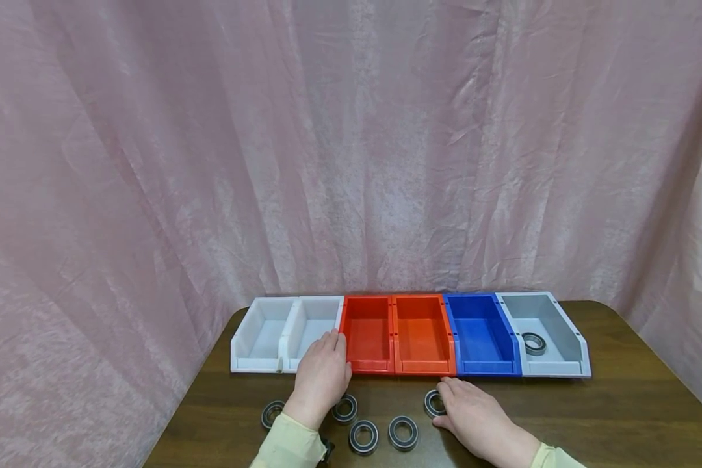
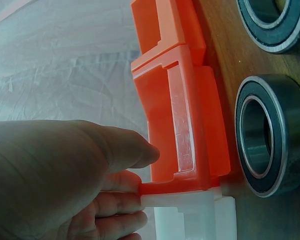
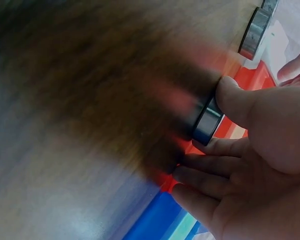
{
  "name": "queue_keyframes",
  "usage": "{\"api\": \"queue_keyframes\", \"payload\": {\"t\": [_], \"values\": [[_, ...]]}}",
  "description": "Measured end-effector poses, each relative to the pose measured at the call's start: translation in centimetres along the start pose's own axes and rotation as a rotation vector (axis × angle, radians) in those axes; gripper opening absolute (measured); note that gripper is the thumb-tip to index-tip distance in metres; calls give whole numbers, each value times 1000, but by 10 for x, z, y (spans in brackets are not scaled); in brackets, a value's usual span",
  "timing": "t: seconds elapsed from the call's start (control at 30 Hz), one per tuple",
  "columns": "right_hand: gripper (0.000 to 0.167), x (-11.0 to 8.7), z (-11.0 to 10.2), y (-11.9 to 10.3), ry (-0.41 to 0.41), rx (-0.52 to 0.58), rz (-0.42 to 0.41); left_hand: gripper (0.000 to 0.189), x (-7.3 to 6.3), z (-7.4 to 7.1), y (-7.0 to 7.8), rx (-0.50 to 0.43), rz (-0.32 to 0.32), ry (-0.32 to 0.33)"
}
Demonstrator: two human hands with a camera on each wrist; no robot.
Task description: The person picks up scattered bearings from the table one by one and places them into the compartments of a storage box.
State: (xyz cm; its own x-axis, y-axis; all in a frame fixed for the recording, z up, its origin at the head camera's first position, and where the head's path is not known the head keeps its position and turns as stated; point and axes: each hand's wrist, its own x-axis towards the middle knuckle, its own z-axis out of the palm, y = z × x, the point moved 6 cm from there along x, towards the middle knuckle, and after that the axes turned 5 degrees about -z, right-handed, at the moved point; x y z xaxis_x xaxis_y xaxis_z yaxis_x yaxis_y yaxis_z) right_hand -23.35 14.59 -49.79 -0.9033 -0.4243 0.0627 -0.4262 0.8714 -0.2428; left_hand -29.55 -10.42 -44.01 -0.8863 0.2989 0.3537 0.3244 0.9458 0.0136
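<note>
My right hand is at the table, its thumb and index finger at opposite sides of a ball bearing, a dark ring with a bright metal rim. In the right wrist view the thumb tip and index fingertip pinch this bearing, while the other fingers stretch out beside it. My left hand is over the front of the second white bin, fingertips right at the red bin's side wall. Its fingers are extended with nothing seen between them; in the left wrist view the thumb overlaps the red bin.
Several bearings lie in front of the bins, among them one left of my right hand and one beside my left wrist. Right of the red bin are orange, blue and grey bins; the grey one contains a bearing. A curtain hangs behind.
</note>
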Motion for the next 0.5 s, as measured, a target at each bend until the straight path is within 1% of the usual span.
{"api": "queue_keyframes", "payload": {"t": [0.3,0.5], "values": [[58,-2,1,-1,16,-10,-30,64,-1,-2,1,-4,-7,-7],[58,-2,1,1,7,-13,-15,65,-1,-2,1,-4,-11,-11]]}}
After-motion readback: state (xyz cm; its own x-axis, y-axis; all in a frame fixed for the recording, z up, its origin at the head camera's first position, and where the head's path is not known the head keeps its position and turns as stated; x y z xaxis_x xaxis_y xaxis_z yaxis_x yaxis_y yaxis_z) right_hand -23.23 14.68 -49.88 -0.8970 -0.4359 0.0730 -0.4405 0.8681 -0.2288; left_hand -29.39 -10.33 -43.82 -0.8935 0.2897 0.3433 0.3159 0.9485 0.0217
